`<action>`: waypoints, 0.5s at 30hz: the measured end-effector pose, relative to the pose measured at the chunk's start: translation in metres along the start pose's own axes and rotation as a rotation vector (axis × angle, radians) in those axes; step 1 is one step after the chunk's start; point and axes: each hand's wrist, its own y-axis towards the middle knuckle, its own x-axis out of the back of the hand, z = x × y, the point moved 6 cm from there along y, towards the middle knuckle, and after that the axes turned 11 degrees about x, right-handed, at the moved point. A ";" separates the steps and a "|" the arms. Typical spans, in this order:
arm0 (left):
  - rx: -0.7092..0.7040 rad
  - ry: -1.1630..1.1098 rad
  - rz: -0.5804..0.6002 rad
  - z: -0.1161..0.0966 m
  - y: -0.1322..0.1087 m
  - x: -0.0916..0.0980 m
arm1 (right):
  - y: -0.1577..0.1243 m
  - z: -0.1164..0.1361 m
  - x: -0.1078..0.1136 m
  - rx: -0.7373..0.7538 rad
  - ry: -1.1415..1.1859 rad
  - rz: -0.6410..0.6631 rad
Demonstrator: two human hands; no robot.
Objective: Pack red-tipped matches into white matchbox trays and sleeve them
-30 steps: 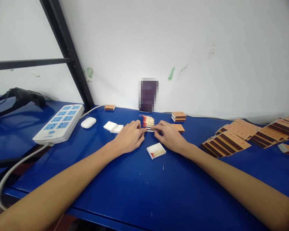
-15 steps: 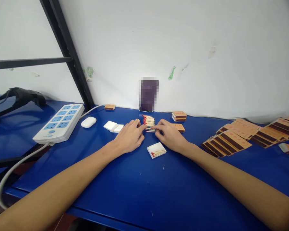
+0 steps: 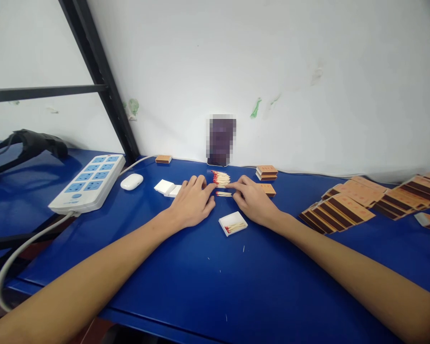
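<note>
Head view: two bare hands above a blue worktop (image 3: 186,282), set apart, with a heap of loose matches (image 3: 221,178) between and slightly beyond them, red heads toward the left hand (image 3: 193,199). The index fingertips of the left hand and the right hand (image 3: 253,197) stand at opposite ends of the heap's near edge; the detail is too fine to show whether either grips a match. A short row of matches (image 3: 224,194) lies apart from the heap, between the two thumbs. The handling appears partly done: a few matches are in the white tray (image 3: 230,219), nearer the wearer than the hands, while most of those visible lie loose outside it. The tray's matches gather along its near side, leaving its far part bare. Two white pieces (image 3: 164,187), probably upturned trays, lie just beside the left hand, their insides hidden. A matchbox (image 3: 268,190) lies beside the right hand, with a stack of two matchboxes (image 3: 266,173) beyond it; their contents are not visible. Flat matchbox sleeves (image 3: 338,210) overlap well to the right of the right hand
</note>
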 end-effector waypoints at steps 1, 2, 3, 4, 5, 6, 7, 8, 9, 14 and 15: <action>0.013 0.013 -0.002 0.001 0.000 0.000 | 0.000 -0.001 -0.001 -0.001 -0.004 0.005; 0.022 0.020 0.001 0.001 0.000 -0.001 | 0.000 -0.001 -0.001 0.000 -0.006 0.010; 0.026 0.022 0.007 0.002 0.000 -0.002 | 0.000 -0.001 -0.001 0.002 -0.006 0.015; 0.028 0.022 0.014 0.002 0.000 -0.002 | 0.000 -0.001 -0.002 0.004 -0.008 0.019; 0.029 0.020 0.020 0.003 0.000 -0.003 | 0.000 -0.001 -0.002 0.004 -0.008 0.021; 0.029 0.020 0.026 0.003 0.001 -0.003 | 0.000 -0.001 -0.002 0.003 -0.007 0.021; 0.029 0.020 0.030 0.003 0.001 -0.004 | 0.000 -0.001 -0.002 0.002 -0.006 0.022; 0.028 0.020 0.034 0.003 0.001 -0.004 | 0.000 -0.001 -0.001 0.003 -0.005 0.022; 0.028 0.019 0.036 0.003 0.001 -0.004 | 0.000 -0.001 -0.002 0.005 -0.004 0.023; 0.017 0.002 0.041 0.002 0.000 -0.004 | 0.000 -0.001 -0.002 0.025 -0.007 0.025; 0.015 0.002 0.040 0.002 0.000 -0.004 | 0.000 -0.001 -0.002 0.029 -0.007 0.024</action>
